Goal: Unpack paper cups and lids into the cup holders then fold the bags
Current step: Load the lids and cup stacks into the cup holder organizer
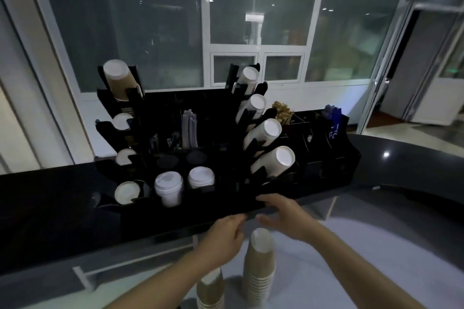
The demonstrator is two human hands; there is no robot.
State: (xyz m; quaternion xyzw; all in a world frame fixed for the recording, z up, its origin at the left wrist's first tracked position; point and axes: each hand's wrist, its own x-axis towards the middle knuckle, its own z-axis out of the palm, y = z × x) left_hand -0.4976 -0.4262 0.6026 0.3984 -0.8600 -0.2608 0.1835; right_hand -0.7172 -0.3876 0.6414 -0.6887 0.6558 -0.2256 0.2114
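Looking from left to right, I see the black cup holder (226, 198) on the dark counter (50, 208), with brown cups lying tilted in its left slots (120, 80) so you can pull one out by the bottom. White lids (168, 184) sit in the near round holes, and more cups lean in the right slots (276, 160).

My left hand (221, 241) is near the holder's front edge with fingers bent. I cannot tell if it pinches anything, because it is dark and blurry there. My right hand (283, 218) is spread loose, just beside the left, and holds nothing I can see.

Two stacks of brown cups, a tall one (258, 268) and a short one (211, 288), stand upside down on the low table (351, 246), close to me, I think so they are easy to grab. There is room on the right of the table for my arms.
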